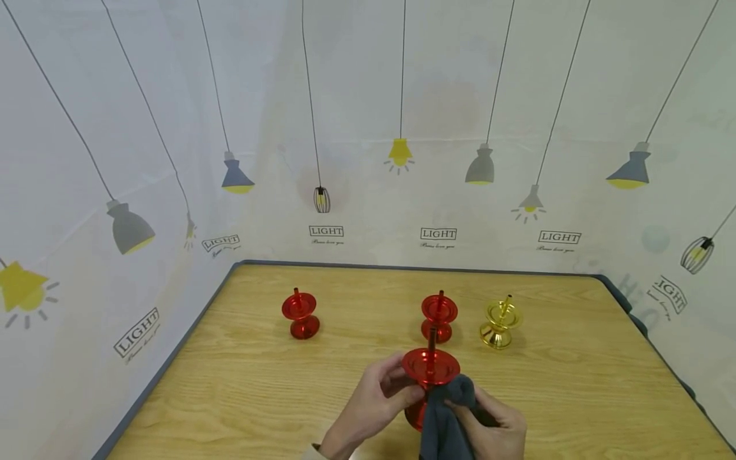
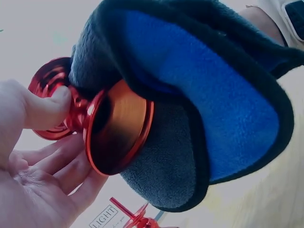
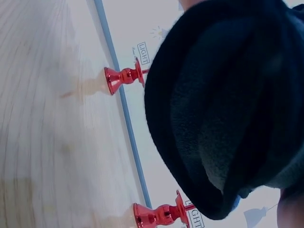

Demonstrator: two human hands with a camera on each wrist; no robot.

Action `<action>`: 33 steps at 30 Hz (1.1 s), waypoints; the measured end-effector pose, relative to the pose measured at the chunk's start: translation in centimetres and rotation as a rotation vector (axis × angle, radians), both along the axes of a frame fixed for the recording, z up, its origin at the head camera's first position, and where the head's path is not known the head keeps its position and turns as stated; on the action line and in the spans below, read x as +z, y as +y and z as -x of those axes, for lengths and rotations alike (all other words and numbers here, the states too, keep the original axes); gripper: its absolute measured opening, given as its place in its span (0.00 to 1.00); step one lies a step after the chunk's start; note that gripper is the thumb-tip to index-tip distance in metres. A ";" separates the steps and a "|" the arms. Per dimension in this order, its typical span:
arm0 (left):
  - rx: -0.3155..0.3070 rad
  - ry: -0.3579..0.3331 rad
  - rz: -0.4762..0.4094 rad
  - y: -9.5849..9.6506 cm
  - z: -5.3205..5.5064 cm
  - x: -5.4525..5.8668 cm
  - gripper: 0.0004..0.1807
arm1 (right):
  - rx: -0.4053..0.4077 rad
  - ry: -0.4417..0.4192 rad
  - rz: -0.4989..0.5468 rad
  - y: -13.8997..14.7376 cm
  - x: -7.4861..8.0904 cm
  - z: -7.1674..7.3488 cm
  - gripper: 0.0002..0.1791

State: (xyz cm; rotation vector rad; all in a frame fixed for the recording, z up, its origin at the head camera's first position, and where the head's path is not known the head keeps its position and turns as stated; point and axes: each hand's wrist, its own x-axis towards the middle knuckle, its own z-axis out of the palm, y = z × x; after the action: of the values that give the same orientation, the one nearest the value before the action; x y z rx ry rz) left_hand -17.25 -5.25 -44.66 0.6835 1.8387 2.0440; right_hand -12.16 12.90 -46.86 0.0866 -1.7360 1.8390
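A shiny red candle holder (image 1: 431, 369) with an upright spike stands out near the front of the table, gripped by my left hand (image 1: 372, 401). In the left wrist view, the left thumb lies on the stem of the candle holder (image 2: 127, 124) and the fingers are round its other side, its hollow base facing the camera. My right hand (image 1: 499, 429) holds a dark grey cloth (image 1: 445, 425) against the right side of the holder. The cloth (image 2: 242, 118) shows a bright blue side and black edging. In the right wrist view, the cloth (image 3: 213, 114) hides most of the hands.
Farther back on the wooden table (image 1: 241, 383) stand a red candle holder (image 1: 305, 328) at left, another red one (image 1: 439, 309) behind the held one, and a gold one (image 1: 497, 333) to its right. White walls (image 1: 356, 83) printed with lamps enclose the back and sides.
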 end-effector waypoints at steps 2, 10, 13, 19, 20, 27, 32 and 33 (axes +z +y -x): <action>0.015 0.012 0.017 0.2 -0.2 0.0 0.23 | -0.007 0.012 0.000 0.0 -0.2 0.1 0.21; 0.077 -0.067 0.018 0.8 -0.5 -0.2 0.24 | 0.015 0.105 -0.041 0.2 -0.8 0.4 0.20; 0.066 -0.086 -0.004 0.7 -0.4 -0.2 0.25 | 0.002 0.089 -0.088 0.1 -0.8 0.3 0.20; 0.032 -0.081 -0.024 0.6 -0.1 -0.5 0.24 | -0.034 -0.034 -0.119 0.0 -0.3 0.1 0.19; 0.028 -0.084 -0.028 0.6 -0.1 -0.6 0.23 | -0.035 -0.049 -0.113 0.0 -0.2 0.1 0.19; 0.030 -0.099 -0.006 0.2 -0.1 -0.5 0.23 | -0.044 -0.053 -0.089 -0.1 -0.2 0.1 0.19; 0.061 -0.088 0.013 0.2 -0.3 -0.3 0.22 | -0.060 -0.048 -0.088 -0.1 -0.2 0.1 0.18; 0.071 -0.086 0.015 0.2 -0.3 -0.3 0.21 | -0.065 -0.050 -0.090 -0.1 -0.1 0.1 0.19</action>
State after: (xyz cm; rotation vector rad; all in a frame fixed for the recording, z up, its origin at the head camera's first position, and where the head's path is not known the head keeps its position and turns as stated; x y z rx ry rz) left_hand -16.94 -5.02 -44.92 0.5249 1.8520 2.0680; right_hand -12.27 12.83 -46.97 0.0200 -1.8343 1.7304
